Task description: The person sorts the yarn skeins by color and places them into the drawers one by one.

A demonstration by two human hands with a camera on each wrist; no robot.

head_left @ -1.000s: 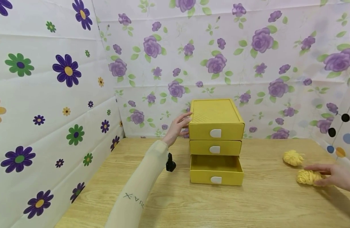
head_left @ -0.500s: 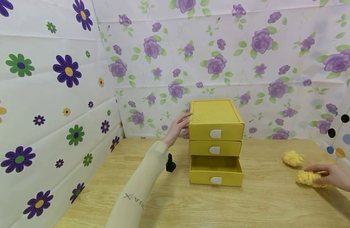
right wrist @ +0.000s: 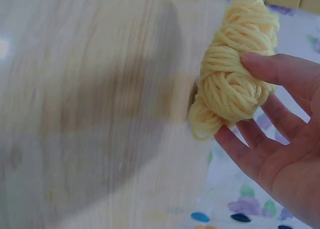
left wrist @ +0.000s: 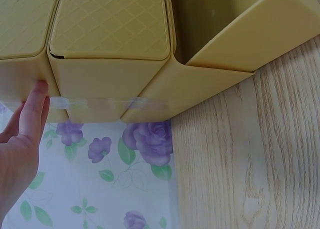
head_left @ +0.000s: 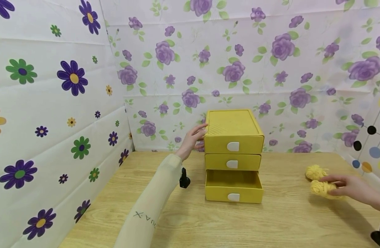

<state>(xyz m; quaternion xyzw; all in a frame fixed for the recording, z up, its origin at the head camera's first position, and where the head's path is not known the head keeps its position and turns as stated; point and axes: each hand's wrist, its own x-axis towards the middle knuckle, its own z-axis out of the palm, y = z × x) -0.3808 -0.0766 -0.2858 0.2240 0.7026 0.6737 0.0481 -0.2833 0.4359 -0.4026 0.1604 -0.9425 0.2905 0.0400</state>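
A yellow three-drawer box point(head_left: 234, 144) stands on the wooden table, its bottom drawer point(head_left: 234, 194) pulled out and bare inside. My left hand point(head_left: 191, 141) rests its fingertips against the box's left side near the top; in the left wrist view, the extended fingers point(left wrist: 36, 106) touch that side wall. At the right, my right hand point(head_left: 348, 187) grips a skein of yellow yarn point(right wrist: 235, 71) between thumb and fingers, just off the table. Another ball of yellow yarn point(head_left: 315, 171) lies behind it, partly overlapped by the held skein in the head view.
The wooden table point(head_left: 183, 224) spreads in front of the box and to both sides. A purple rose-print sheet point(head_left: 165, 75) hangs behind it. Flower-print cloth point(head_left: 47, 103) covers the left side, and dotted cloth point(head_left: 376, 151) the right.
My right hand has moved left and slightly up, carrying the yarn skein off its spot. The left hand stays on the box, and the view has shifted slightly.
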